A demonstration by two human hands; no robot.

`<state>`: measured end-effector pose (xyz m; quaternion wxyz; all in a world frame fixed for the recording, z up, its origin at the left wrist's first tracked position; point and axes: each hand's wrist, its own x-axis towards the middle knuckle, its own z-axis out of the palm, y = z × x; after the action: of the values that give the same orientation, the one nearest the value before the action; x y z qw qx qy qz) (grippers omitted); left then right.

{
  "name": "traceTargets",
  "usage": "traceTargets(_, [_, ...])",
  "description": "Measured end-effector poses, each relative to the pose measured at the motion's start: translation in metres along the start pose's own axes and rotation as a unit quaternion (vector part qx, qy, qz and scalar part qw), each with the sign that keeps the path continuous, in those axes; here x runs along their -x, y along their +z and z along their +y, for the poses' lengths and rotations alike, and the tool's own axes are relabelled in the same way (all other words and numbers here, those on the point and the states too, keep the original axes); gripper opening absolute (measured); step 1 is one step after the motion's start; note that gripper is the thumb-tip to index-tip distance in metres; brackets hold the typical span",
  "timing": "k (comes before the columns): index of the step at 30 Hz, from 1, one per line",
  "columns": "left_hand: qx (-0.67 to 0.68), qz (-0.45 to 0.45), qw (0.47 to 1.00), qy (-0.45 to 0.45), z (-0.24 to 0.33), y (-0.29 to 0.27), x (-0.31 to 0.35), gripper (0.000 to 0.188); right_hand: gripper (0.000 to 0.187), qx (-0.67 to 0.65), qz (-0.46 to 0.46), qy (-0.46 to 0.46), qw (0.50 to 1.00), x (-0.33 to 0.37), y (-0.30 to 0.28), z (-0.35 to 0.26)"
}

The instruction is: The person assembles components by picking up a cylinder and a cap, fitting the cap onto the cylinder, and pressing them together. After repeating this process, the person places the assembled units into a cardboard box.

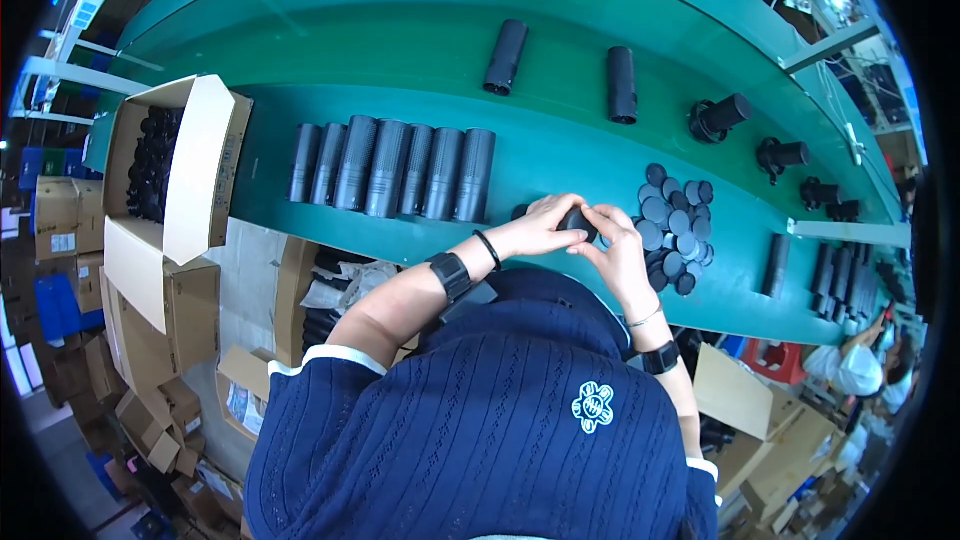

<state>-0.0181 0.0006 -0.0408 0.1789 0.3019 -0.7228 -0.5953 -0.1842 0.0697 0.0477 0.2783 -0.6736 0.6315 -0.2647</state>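
Note:
Both hands meet at the bench's near edge around a dark cylindrical piece. My left hand (545,228) is closed round a black tube (519,211), whose far-left end pokes out beside the knuckles. At the tube's other end sits a round black cap (577,224), with the fingers of my right hand (615,242) closed on its rim. Whether the cap is fully seated cannot be told. Just right of my hands lies a loose pile of round black caps (655,210). To the left, several black ribbed tubes (388,170) stand or lie side by side in a row.
Two black tubes (507,57) (621,85) and several flanged black parts (718,118) rest on the green bench (560,140) farther back. An open carton (235,165) of black parts stands at the left end. More black tubes (840,280) lie at the right.

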Motion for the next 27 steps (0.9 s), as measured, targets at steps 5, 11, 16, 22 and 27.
traceTargets(5, [-0.034,-0.008,0.999,0.021,0.002,-0.001,-0.003,0.052,0.059,0.007,-0.022,0.016,1.000,0.003,-0.002,-0.006])
traceTargets(11, [0.003,0.007,1.000,-0.001,0.002,-0.004,0.000,0.048,0.063,-0.186,-0.042,0.049,0.980,-0.004,0.000,0.011])
traceTargets(16, [0.014,-0.010,1.000,0.008,0.004,-0.011,-0.001,0.050,0.065,-0.101,-0.049,-0.001,0.994,-0.003,-0.005,-0.001])
traceTargets(22, [-0.015,-0.016,0.998,0.052,0.004,-0.010,-0.001,0.053,0.058,-0.016,-0.046,-0.031,0.998,-0.002,-0.007,-0.005])
traceTargets(27, [-0.025,-0.016,0.998,0.055,0.005,-0.009,-0.001,0.056,0.059,0.053,-0.020,-0.057,0.997,0.004,-0.008,-0.002])
